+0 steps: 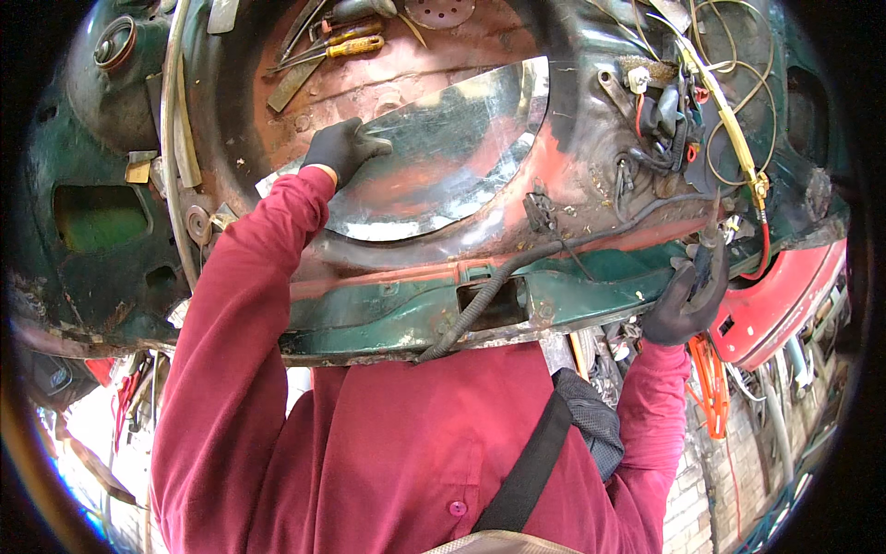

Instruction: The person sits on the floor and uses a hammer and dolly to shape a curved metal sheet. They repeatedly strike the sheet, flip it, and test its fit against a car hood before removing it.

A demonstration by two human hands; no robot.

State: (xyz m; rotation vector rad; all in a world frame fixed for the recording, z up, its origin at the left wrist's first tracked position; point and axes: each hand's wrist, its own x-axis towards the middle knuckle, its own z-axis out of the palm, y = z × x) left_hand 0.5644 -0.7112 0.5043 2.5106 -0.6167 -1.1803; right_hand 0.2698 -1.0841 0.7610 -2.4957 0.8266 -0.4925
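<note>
- Your left hand, gloved, lies spread with fingers apart, pressing on the 9 o'clock end of the shiny sheet that sits in the red-primed well of the green body shell. It only pushes, gripping nothing, so if the pressure slackens the sheet could slide toward 3 o'clock or rock on the curved floor.
- The sheet's cut edges look raw (the 12 o'clock corner especially). A slip of that palm along the rim could slice the glove.
- Your right hand is closed around a dark tool at 4 o'clock, near the shell's lip. I cannot tell what kind of tool it is, as its tip is lost against the clutter.
- That tool sits just under the wire bundle and the yellow cable. A careless lift could snag or nick them.
- The black hose trails over the lip at 6 o'clock and could catch your sleeve as you lean.
- Loose screwdrivers at 11 o'clock may roll into the sheet if the shell is jolted.
</note>
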